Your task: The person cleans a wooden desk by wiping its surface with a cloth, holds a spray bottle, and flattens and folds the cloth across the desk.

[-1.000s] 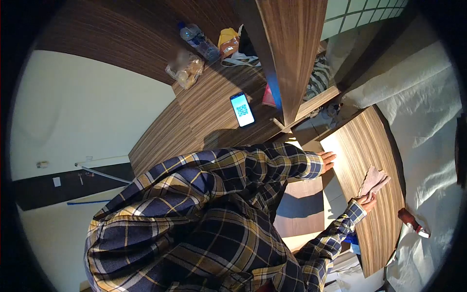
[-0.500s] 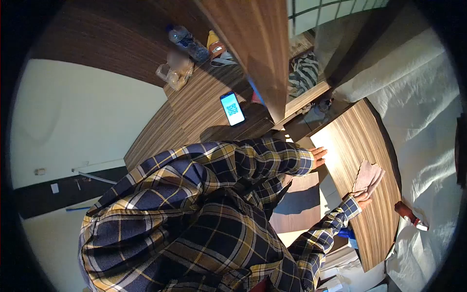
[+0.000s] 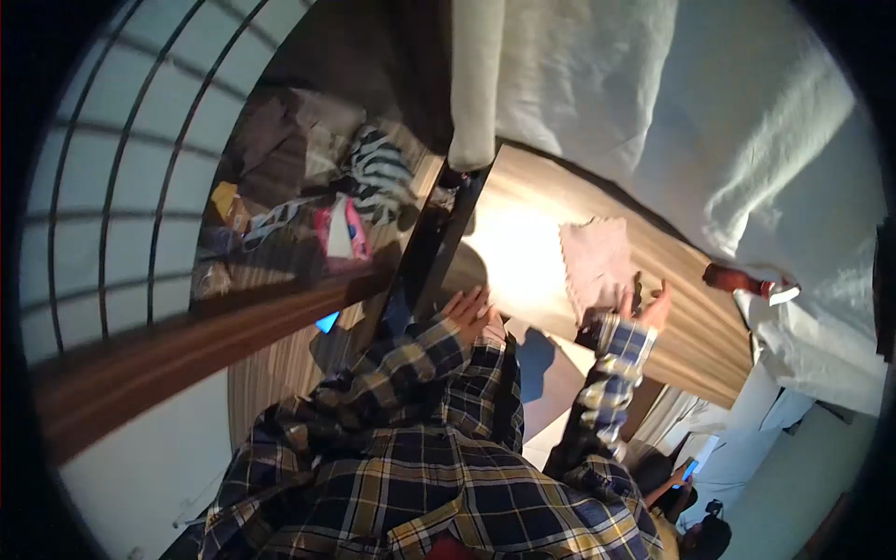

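Note:
A pink cloth [image 3: 595, 266] with a zigzag-cut edge lies spread on the wood-grain tabletop [image 3: 695, 345]. My right hand [image 3: 647, 308] is at the cloth's near edge, its fingers apart; whether they touch the cloth is hard to see. At the table's near left edge rests my left hand [image 3: 467, 310], fingers stretched out and holding nothing. A bright patch of light falls on the tabletop between my left hand and the cloth.
A dark red bottle [image 3: 737, 278] with a white tip lies past the table's far edge, against white fabric [image 3: 579, 84]. A wooden partition [image 3: 215, 350] stands left. Behind it are a pink packet [image 3: 343, 231] and striped cloth [image 3: 381, 173]. Another person [image 3: 667, 495] holds a phone at lower right.
My view has turned to the right. The pink cloth now lies more spread out, and my right hand's fingers have come apart beside it. My left hand stays at the table edge.

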`<state>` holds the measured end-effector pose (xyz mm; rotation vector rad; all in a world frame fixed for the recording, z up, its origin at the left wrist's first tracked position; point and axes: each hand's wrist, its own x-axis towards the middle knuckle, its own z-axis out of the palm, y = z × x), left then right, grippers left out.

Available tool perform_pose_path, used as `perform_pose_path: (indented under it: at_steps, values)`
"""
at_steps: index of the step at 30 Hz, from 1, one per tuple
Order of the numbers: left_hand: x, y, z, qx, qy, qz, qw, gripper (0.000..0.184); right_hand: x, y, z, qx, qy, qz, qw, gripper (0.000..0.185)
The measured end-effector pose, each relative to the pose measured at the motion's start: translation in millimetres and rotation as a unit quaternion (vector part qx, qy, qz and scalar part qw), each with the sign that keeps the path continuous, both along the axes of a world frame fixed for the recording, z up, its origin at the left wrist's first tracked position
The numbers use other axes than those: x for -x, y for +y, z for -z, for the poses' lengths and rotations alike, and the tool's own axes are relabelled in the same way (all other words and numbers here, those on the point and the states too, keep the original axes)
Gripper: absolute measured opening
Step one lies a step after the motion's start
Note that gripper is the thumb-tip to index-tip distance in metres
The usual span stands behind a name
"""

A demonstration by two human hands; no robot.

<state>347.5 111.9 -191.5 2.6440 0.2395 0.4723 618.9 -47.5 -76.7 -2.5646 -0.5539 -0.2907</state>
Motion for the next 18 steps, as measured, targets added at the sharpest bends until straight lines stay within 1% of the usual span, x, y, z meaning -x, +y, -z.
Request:
perform_pose_path:
  at_steps: [1, 2, 3, 4, 5, 6, 8, 9, 10, 11, 12, 13, 14, 15, 16, 18]
  values:
    - [-5.6, 8.4, -26.0, 0.059, 0.165, 0.057, 0.983, 0.064, -4.3, -6.4, 11.7, 0.036, -0.031, -0.086, 0.995, 0.056]
    - [-9.3, 15.5, -47.0, 0.112, 0.324, 0.106, 0.933, 0.066, -7.0, -2.6, 20.1, 0.067, -0.065, -0.175, 0.98, 0.058]
    - [-18.8, 15.5, -48.6, 0.106, 0.326, 0.101, 0.934, 0.066, -3.9, 19.4, 10.6, 0.131, -0.01, -0.25, 0.959, 0.056]
    - [-33.9, 7.7, -48.3, 0.129, 0.273, 0.08, 0.95, 0.068, -0.6, 39.5, 0.5, 0.195, 0.044, -0.322, 0.925, 0.055]
    - [-49.8, -4.4, -44.5, 0.154, 0.211, 0.057, 0.963, 0.07, -12.9, 54.8, 10.7, 0.222, 0.092, -0.34, 0.909, 0.053]
    - [-59.8, -18.8, -34.0, 0.152, 0.202, 0.048, 0.966, 0.07, -34.3, 64.0, 30.0, 0.274, 0.033, -0.356, 0.893, 0.054]
    - [-54.1, -34.7, -3.2, -0.053, 0.162, 0.005, 0.985, 0.072, -56.4, 97.0, 39.3, 0.282, -0.032, -0.373, 0.884, 0.055]
    - [-51.1, -31.7, -9.1, -0.087, 0.134, -0.002, 0.987, 0.065, -63.0, 122.7, 27.5, 0.255, 0.031, -0.355, 0.899, 0.052]
    - [-48.6, -29.4, -17.9, -0.085, 0.135, -0.004, 0.987, 0.065, -75.5, 144.0, 42.8, 0.252, 0.088, -0.35, 0.898, 0.05]
    - [-51.4, -27.3, -26.2, -0.031, 0.148, -0.003, 0.988, 0.064, -87.3, 180.4, 38.7, 0.299, 0.246, -0.336, 0.859, 0.048]
    - [-54.5, -25.2, -31.1, 0.022, 0.158, 0.0, 0.987, 0.064, -83.9, 210.0, 23.5, 0.335, 0.395, -0.311, 0.797, 0.047]
    - [-54.4, -23.9, -33.0, 0.019, 0.154, 0.004, 0.988, 0.064, -59.5, 218.0, 17.8, 0.245, 0.317, -0.347, 0.848, 0.047]
    - [-55.8, -24.0, -34.9, 0.006, 0.168, 0.002, 0.986, 0.067, -37.2, 223.2, 20.5, 0.154, 0.232, -0.377, 0.883, 0.049]
    - [-54.4, -24.6, -35.3, -0.004, 0.185, 0.002, 0.983, 0.07, -23.3, 225.2, 35.8, 0.192, 0.124, -0.454, 0.861, 0.05]
    - [-50.5, -26.1, -30.9, 0.001, 0.179, 0.006, 0.984, 0.07, -18.9, 220.7, 49.5, 0.232, 0.013, -0.524, 0.819, 0.05]
    - [-46.6, -33.7, -21.9, 0.0, 0.192, -0.008, 0.981, 0.074, -28.8, 174.7, 65.9, 0.147, -0.022, -0.66, 0.736, 0.051]
